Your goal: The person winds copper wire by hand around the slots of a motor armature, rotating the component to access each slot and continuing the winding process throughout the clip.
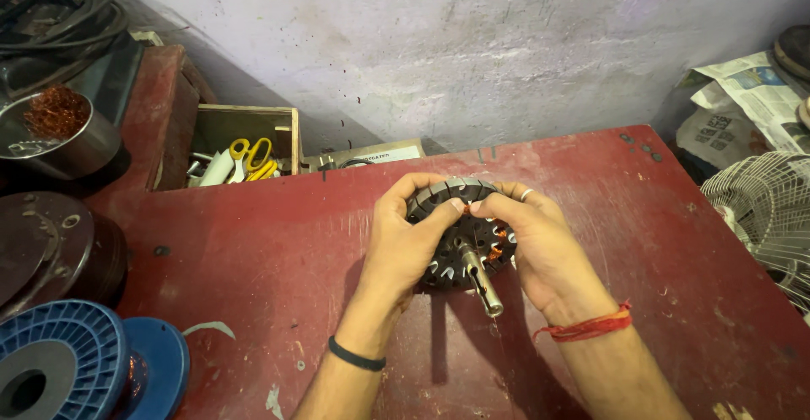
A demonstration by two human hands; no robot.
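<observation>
A round dark metal fan-motor stator (462, 233) with slots around its rim and a steel shaft (483, 283) pointing toward me is held above the red table (253, 243). My left hand (403, 243) grips its left side, thumb across the rim. My right hand (540, 243), with a ring and a red wrist thread, holds the right side, its fingertips pinching at the upper rim next to the left thumb. Copper wire (498, 251) shows in the slots on the right.
A wooden box (245, 146) with yellow-handled scissors (251, 157) sits at the back left. A metal bowl of copper wire scraps (52, 121), a dark round disc (46, 247) and blue spools (76, 361) stand at left. A white fan guard (764, 209) and newspapers (747, 99) lie right.
</observation>
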